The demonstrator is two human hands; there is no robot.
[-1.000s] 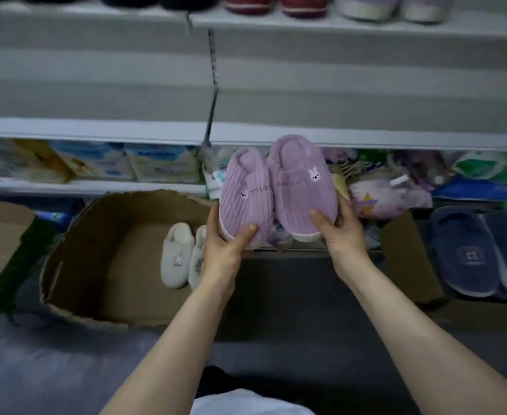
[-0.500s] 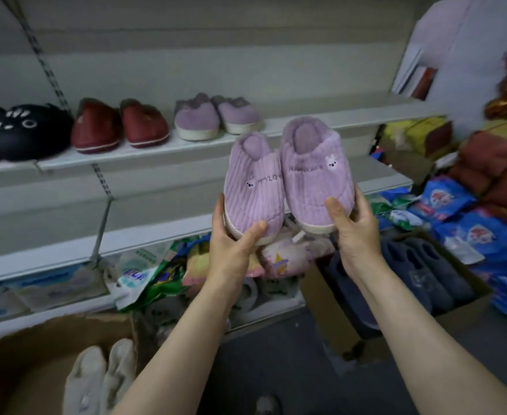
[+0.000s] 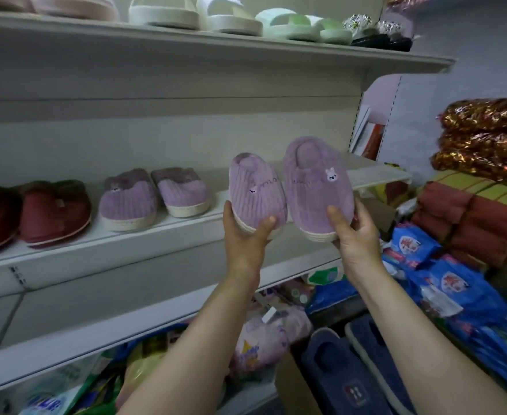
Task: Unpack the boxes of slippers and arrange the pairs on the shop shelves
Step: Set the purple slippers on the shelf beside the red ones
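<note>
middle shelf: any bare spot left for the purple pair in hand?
Yes. The middle shelf is bare from the shelved purple pair rightward to its end; the held purple slippers, in the left hand and right hand, hang before that gap. Leftward, the red pair crowds it.

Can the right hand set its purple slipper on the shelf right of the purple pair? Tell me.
Probably yes. The right hand grips its purple slipper just before the middle shelf, whose stretch right of the purple pair looks bare.
</note>
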